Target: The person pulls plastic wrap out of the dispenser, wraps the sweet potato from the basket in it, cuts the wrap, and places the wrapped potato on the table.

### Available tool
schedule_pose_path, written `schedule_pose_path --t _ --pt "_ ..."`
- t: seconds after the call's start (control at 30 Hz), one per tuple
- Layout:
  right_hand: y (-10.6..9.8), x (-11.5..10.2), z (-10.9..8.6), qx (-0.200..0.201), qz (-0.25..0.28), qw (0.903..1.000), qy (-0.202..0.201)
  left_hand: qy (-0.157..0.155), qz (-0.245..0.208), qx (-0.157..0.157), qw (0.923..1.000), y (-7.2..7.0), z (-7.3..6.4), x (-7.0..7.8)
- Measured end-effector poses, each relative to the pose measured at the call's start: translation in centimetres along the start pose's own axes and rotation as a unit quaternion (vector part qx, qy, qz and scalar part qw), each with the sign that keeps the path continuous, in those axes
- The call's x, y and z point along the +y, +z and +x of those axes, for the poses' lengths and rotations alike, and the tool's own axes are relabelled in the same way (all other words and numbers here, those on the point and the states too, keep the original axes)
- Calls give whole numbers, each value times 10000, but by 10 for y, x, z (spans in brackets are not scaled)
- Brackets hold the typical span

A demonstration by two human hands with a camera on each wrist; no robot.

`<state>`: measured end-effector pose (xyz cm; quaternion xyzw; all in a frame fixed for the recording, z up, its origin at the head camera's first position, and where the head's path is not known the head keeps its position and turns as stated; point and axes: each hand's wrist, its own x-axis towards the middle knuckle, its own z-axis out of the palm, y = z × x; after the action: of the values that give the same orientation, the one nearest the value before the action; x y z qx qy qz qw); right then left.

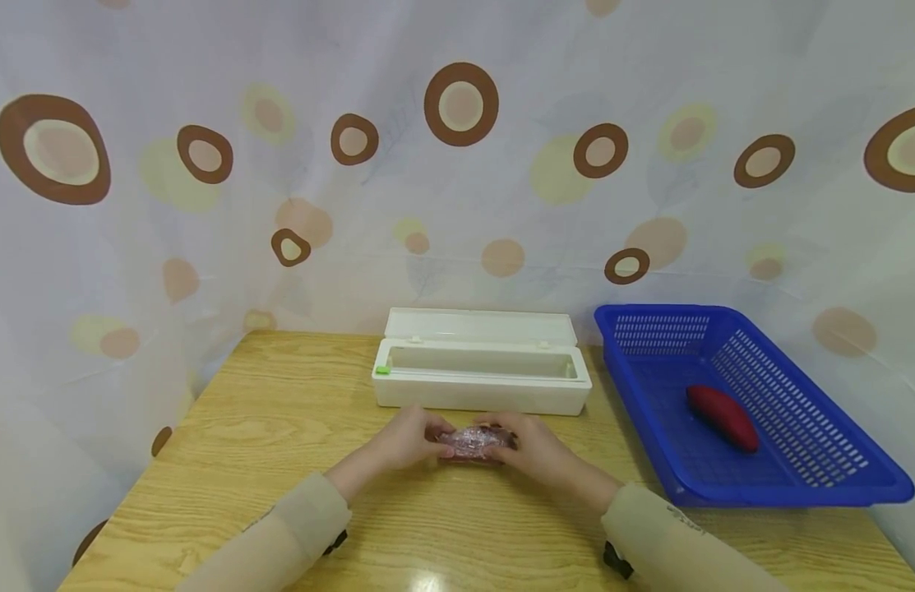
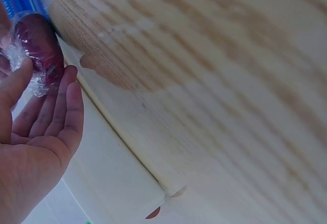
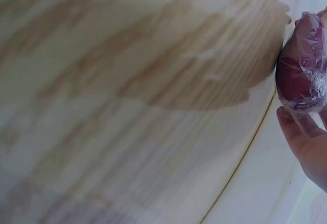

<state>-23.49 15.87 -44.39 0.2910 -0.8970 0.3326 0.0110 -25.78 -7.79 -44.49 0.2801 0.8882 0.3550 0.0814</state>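
Note:
A reddish-purple sweet potato wrapped in crinkled cling film lies between both hands, close in front of the white box. At its left end my left hand grips it, thumb on the near side. My right hand holds the other end in a similar way. The left wrist view shows the left thumb pressing bunched film on the sweet potato, with the fingers beneath its end. In the right wrist view, shiny film covers the sweet potato, and the right hand is partly cut off.
Behind the hands stands a white cling film dispenser, its lid raised and a green slider at its left. On the right, a blue plastic basket contains another red sweet potato. A patterned curtain hangs behind the wooden table.

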Motion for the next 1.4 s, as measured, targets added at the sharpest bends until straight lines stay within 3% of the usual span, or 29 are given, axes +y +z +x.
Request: schedule_pose_path --t 0.33,0.7,0.9,1.4 --pt "-11 15 -14 -227 734 9959 471 24 -94 2 10000 -1 -4 -3" --pt "-10 19 -14 -247 801 9964 158 -88 -357 -103 9993 -5 -9 -1" --pt "-16 9 -14 -153 811 9954 496 -120 -367 -45 9992 -12 -10 4" --pt "-50 -36 -20 -38 678 9971 348 346 -372 175 9986 -40 -25 33"
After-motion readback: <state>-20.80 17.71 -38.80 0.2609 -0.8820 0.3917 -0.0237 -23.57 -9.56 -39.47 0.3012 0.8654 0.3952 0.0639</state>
